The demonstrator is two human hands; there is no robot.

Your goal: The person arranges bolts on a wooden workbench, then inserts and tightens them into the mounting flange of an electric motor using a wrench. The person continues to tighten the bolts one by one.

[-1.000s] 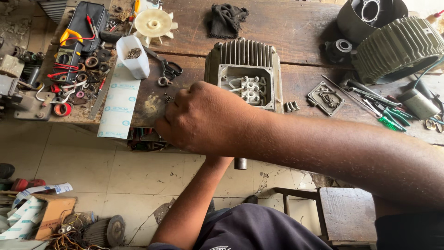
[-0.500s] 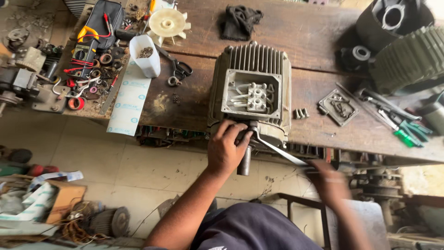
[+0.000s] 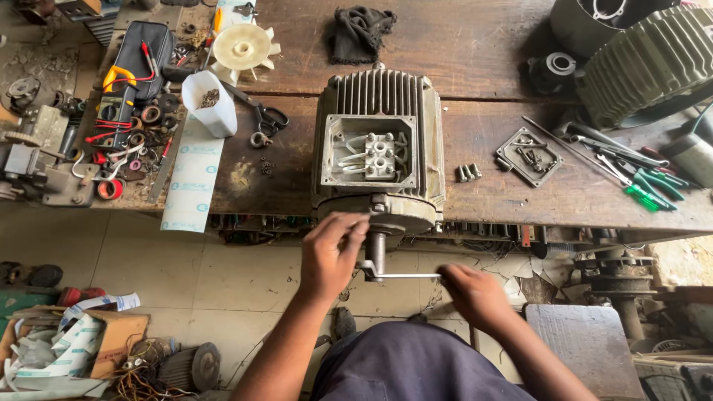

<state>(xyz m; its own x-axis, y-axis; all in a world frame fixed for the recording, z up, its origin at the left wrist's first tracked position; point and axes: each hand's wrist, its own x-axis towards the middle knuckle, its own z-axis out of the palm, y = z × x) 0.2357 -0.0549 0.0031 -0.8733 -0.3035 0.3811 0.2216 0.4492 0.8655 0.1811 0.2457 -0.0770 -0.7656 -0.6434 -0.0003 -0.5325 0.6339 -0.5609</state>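
Where it gripped, left hand steadies motor.

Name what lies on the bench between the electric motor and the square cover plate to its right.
In the head view, a small cluster of loose bolts lies on the wooden bench between the electric motor and the square cover plate; the rest is bare wood.

An electric motor sits at the near edge of the workbench, shaft overhanging. A fan and cup lie far left, bolts just right, screwdrivers further right.
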